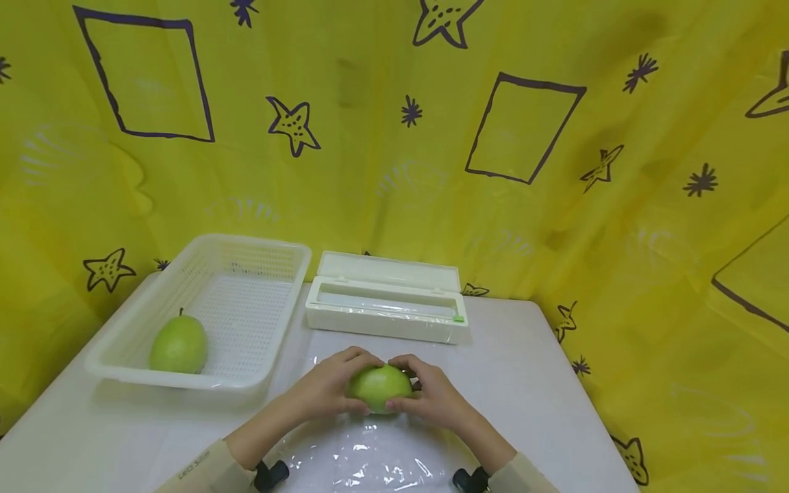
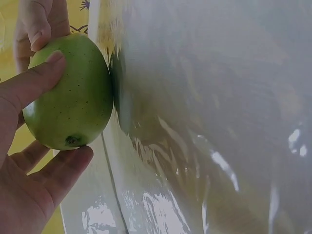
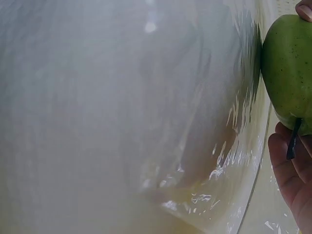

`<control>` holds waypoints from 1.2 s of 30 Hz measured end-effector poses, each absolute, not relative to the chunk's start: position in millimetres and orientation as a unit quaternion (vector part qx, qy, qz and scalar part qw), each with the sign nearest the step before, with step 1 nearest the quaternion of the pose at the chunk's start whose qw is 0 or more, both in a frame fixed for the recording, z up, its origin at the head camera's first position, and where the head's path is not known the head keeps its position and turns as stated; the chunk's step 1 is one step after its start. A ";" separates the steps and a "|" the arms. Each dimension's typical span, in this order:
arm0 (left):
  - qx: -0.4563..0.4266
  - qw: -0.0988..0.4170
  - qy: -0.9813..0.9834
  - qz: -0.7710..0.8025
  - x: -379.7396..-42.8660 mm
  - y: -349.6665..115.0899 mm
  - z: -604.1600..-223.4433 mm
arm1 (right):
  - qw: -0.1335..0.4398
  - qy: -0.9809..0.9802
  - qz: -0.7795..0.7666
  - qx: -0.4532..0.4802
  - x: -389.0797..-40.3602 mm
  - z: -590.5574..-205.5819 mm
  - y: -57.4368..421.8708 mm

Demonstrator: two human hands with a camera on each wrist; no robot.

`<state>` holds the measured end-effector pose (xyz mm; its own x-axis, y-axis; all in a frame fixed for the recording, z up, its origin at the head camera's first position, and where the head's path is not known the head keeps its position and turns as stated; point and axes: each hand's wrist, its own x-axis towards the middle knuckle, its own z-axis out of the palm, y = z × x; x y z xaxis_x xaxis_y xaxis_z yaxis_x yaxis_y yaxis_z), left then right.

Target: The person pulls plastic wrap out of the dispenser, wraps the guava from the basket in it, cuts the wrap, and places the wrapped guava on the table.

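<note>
L grip (image 1: 335,389) + R grip (image 1: 436,396) both clasping same green pear (image 1: 379,387), 1 at each end. Pear on its side on clear film (image 1: 370,455), approx. mid-bench; long axis L-R, stem end pts to R grip, blossom end to L grip. Film spread on white bench (image 1: 518,356). Behind: film box (image 1: 388,326), lid up. Off L: white basket (image 1: 179,378) w/ 2nd pear (image 1: 179,346), stem up.

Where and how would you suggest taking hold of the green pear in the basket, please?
I'd probably approach the pear from above, setting the grip around its rounded middle, below the stem: it stands stem up, and the basket's near rim crosses in front of its base.
</note>
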<state>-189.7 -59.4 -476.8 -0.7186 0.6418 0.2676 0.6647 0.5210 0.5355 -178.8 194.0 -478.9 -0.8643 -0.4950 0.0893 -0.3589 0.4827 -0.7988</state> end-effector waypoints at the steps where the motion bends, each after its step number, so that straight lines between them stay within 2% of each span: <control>1: -0.373 0.016 -0.872 -0.316 -189.6 -59.4 -477.3 | 0.077 0.857 -0.444 -0.249 -178.8 -479.1 194.1; 11: -0.363 -0.010 -0.869 -0.336 -187.2 -59.8 -482.0 | 0.094 0.857 -0.449 -0.236 -176.8 -481.5 195.1; 36: -0.345 0.009 -0.874 -0.344 -184.0 -71.9 -480.5 | 0.102 0.850 -0.458 -0.241 -174.0 -478.6 197.9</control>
